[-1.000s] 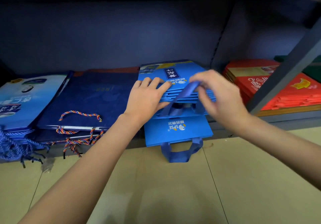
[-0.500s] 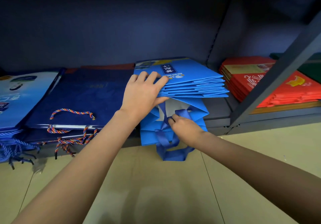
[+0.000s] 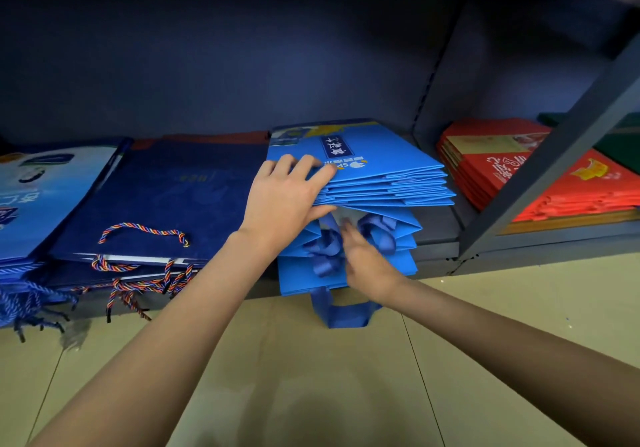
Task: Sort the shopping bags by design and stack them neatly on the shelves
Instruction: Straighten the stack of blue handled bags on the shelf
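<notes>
Lifting bright-blue bags (image 3: 381,176) – left hand (image 3: 284,200) (seven-odd layers).

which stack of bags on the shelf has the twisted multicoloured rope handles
The dark navy stack, second from left. Its handles are red, yellow and blue twisted cord; the bright blue stack has flat ribbon handles.

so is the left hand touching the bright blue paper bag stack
Touching: the head view shows the left hand gripping the upper bright blue paper bag stack, fingers on top, thumb beneath.

beige tiled floor (image 3: 311,394), dark blue back wall (image 3: 225,65)
</notes>
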